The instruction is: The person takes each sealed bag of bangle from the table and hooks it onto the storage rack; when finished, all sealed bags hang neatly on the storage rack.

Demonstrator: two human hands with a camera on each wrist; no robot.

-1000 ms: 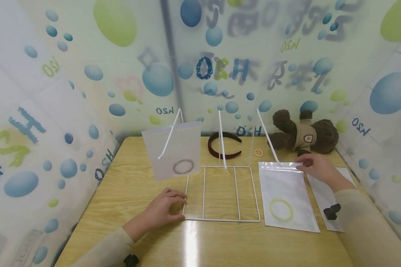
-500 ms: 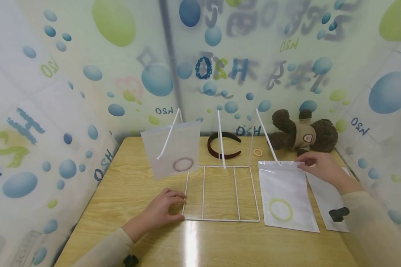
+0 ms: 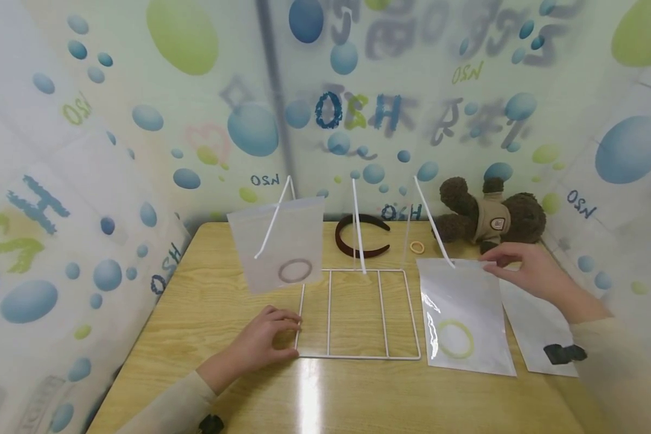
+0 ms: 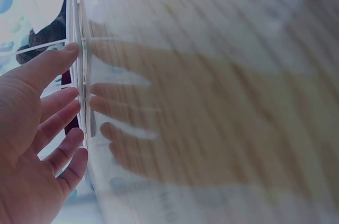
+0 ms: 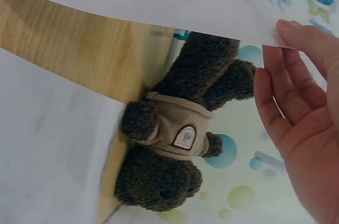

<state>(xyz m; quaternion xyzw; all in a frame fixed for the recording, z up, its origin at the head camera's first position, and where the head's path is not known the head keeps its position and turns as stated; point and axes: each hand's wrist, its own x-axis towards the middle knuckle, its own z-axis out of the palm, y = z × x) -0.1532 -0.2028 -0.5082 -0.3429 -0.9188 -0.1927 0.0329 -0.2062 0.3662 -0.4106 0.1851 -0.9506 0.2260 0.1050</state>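
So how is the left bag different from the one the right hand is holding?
The left bag has a brownish ring in it; the held bag has a yellow-green ring. The left bag hangs on the rack with no hand touching it; the right hand pinches the held bag's top edge. Both bags are flat, with the ring low down inside.

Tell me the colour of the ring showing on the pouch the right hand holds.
The ring is pale yellow-green, clearest in the head view.
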